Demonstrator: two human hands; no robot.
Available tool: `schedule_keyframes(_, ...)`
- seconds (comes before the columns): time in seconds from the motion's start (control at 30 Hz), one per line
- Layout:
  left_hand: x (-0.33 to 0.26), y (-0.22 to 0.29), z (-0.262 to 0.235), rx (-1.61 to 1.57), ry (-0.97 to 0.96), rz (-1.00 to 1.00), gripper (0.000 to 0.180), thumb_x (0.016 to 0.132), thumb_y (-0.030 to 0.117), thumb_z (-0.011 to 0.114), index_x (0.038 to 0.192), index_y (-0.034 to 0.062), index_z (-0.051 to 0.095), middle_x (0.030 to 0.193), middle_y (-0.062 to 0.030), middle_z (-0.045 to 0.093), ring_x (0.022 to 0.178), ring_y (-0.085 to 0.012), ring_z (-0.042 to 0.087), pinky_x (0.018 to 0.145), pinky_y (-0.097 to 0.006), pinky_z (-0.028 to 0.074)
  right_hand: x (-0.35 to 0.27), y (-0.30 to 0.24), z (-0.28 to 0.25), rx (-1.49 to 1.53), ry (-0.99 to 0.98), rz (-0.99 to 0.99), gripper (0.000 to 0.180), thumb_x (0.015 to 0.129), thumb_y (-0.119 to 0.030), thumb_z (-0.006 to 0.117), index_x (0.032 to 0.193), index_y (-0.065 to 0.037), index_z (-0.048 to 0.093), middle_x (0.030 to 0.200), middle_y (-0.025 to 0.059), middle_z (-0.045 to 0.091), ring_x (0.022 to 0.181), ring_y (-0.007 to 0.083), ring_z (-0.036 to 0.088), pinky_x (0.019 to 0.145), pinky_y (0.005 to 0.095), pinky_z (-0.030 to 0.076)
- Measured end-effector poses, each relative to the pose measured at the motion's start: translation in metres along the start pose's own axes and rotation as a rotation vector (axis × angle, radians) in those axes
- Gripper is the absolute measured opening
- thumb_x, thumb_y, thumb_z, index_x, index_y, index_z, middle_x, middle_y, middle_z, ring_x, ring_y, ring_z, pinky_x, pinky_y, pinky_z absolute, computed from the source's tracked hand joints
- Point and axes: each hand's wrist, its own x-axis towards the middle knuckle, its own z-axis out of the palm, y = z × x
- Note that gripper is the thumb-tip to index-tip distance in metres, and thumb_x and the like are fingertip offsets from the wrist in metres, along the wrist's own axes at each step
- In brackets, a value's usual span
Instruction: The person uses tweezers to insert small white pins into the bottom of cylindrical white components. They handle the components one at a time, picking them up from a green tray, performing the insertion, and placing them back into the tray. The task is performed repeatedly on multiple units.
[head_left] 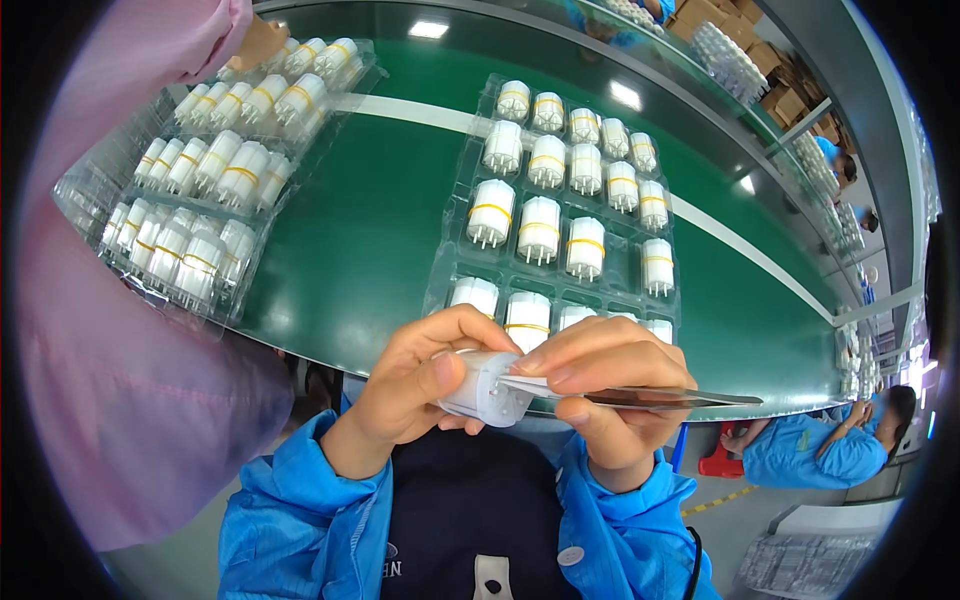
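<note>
Just in front of my chest, my left hand point(412, 375) grips a white plastic cylinder point(478, 388), lying sideways with one end turned to the right. My right hand point(620, 378) pinches a slim, flat metal tool that looks like a pair of tweezers point(665, 398). Its pale end meets the cylinder's right end, and its shiny tail sticks out to the right. What lies between the tips is too small to make out. Beyond my hands, a clear plastic tray point(617, 262) holds rows of similar white cylinders with yellow bands and metal pins.
At the left, another clear tray point(235, 315) carries several more banded cylinders. A person in a pink sleeve point(120, 330) stands close on my left, one hand point(262, 42) over that tray. A green work surface point(350, 220) with a white stripe lies beneath. Another person point(825, 440) sits at the right.
</note>
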Motion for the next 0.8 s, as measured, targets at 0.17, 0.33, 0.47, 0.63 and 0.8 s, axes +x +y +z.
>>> schedule_keyframes(0.17,0.0002,-0.0006,-0.0036,-0.058,-0.017,-0.06,0.057,0.093,0.049,0.058,0.111,-0.0056,0.054,0.086,-0.014,0.065,0.056,-0.0085,0.059,0.04,-0.015,0.041,-0.0021,0.0007,-0.0004,0.048,0.017,0.049,0.019,0.074,-0.003,0.077,0.09,0.002,0.068,0.087,0.0175,0.071,0.077,0.0249,0.07,0.066,0.0315,0.056)
schedule_keyframes(0.33,0.001,0.0006,-0.0024,-0.093,-0.016,-0.071,0.056,0.093,0.048,0.058,0.109,-0.0061,0.055,0.086,-0.0137,0.064,0.054,-0.0078,0.056,0.041,-0.016,0.041,-0.0038,0.0029,0.0009,0.06,0.045,0.063,0.018,0.075,-0.002,0.076,0.09,0.002,0.068,0.086,0.0173,0.071,0.075,0.0235,0.07,0.065,0.0303,0.056)
schedule_keyframes(0.47,0.0013,0.001,-0.0023,-0.084,-0.018,-0.062,0.056,0.093,0.048,0.058,0.108,-0.0062,0.056,0.085,-0.0133,0.064,0.054,-0.0076,0.055,0.042,-0.017,0.041,-0.0032,0.0033,0.0004,0.047,0.032,0.054,0.017,0.075,-0.001,0.075,0.091,0.002,0.068,0.086,0.0171,0.071,0.074,0.0231,0.069,0.065,0.03,0.056)
schedule_keyframes(0.63,0.0018,0.0008,-0.0022,-0.084,-0.024,-0.06,0.056,0.093,0.048,0.058,0.108,-0.0062,0.056,0.086,-0.0132,0.064,0.055,-0.0075,0.055,0.042,-0.017,0.04,-0.0047,0.0025,0.0021,0.046,0.059,0.055,0.017,0.075,0.0,0.074,0.091,0.003,0.068,0.086,0.0174,0.071,0.074,0.0227,0.069,0.064,0.0294,0.055)
schedule_keyframes(0.8,0.0012,0.0002,-0.0021,-0.088,-0.011,-0.046,0.056,0.093,0.047,0.059,0.109,-0.0061,0.055,0.088,-0.0129,0.064,0.057,-0.0071,0.055,0.044,-0.018,0.041,-0.0062,0.0032,0.0031,0.013,0.073,0.051,0.017,0.075,0.0,0.074,0.091,0.003,0.068,0.087,0.018,0.071,0.073,0.0222,0.068,0.064,0.0291,0.055)
